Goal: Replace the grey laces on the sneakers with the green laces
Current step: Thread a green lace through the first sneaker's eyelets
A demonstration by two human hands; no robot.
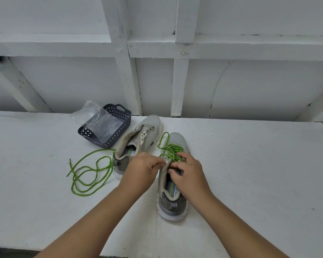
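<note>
Two grey sneakers stand on the white table point(250, 164). The right sneaker point(172, 203) has a green lace point(171, 148) threaded loosely through its eyelets. My left hand point(142, 169) pinches the left eyelet flap near the top of that sneaker. My right hand point(188, 174) grips the right side of the tongue and lace area with curled fingers. The left sneaker point(142, 136) lies behind with no lace in it. A second green lace point(88, 172) lies loose in coils on the table to the left.
A dark grey perforated basket point(117, 132) stands behind the left sneaker, with a clear plastic bag point(93, 116) lying in it. A white framed wall rises right behind the table. The table's front edge is near my elbows.
</note>
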